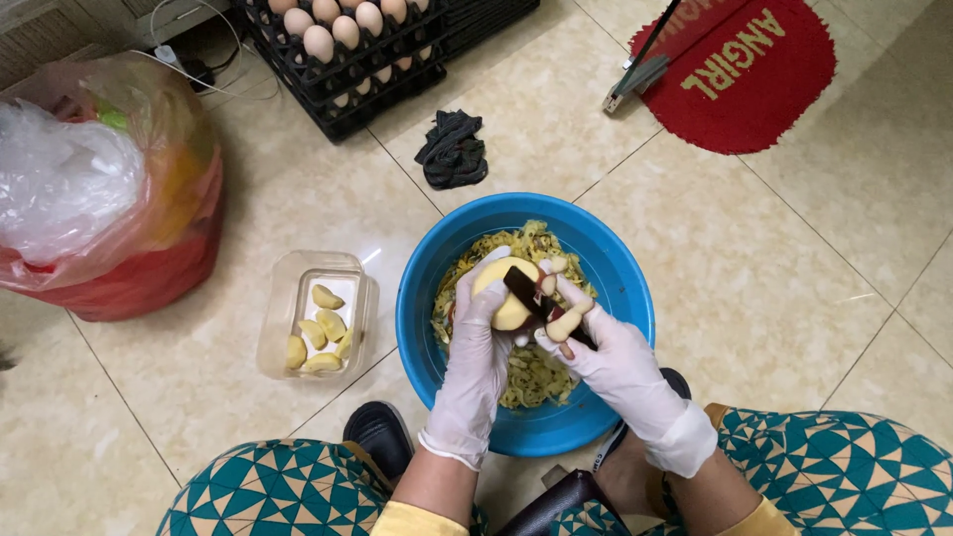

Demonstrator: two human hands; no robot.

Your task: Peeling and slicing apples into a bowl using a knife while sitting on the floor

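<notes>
Two gloved hands work over a blue plastic basin (pixel 620 288) set on the tiled floor (pixel 794 298). The left hand (pixel 476 347) is closed around a pale, mostly peeled potato (pixel 501 293), holding it above the heap of yellowish peelings (pixel 531 377) that fills the basin's bottom. The right hand (pixel 596 347) is clenched on a dark-bladed knife (pixel 531 298), its blade laid across the potato's face, with a curl of reddish skin (pixel 566 323) hanging by the fingers. By my reckoning this is the peeling step, near the end for this one, since only a scrap of skin shows.

Just left of the basin stands a clear plastic container (pixel 283 328) holding several cut yellow wedges (pixel 323 337). Further left sits a red bag (pixel 129 278) stuffed with plastic; above it black trays of eggs (pixel 342 40), a dark rag (pixel 453 149) and a red doormat (pixel 745 79).

Next the blade needs a shallow angle, drawn away from the left thumb, while that hand turns the potato to bring up any remaining skin.
</notes>
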